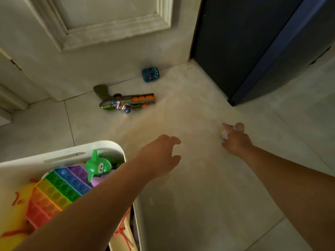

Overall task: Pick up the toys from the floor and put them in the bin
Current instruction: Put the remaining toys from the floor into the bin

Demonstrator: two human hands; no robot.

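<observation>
Right hand (235,138) clamped on small white toy (224,134). Left hand (161,154) empty, fingers spread. Toy gun (126,102) on floor (199,196): likely light, rigid plastic; grip mid-barrel. Bin (116,147) nearby.

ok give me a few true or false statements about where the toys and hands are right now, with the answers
1. The toy gun lies on the floor near the white door. True.
2. The blue cube toy is already in the bin. False: it sits on the floor by the base of the door.
3. The right hand has its grip closed on a small white toy. True.
4. The left hand is holding the toy gun. False: it is open and empty, apart from the gun.
5. The white bin is empty. False: it holds a rainbow pop toy, a green toy and more.
</observation>
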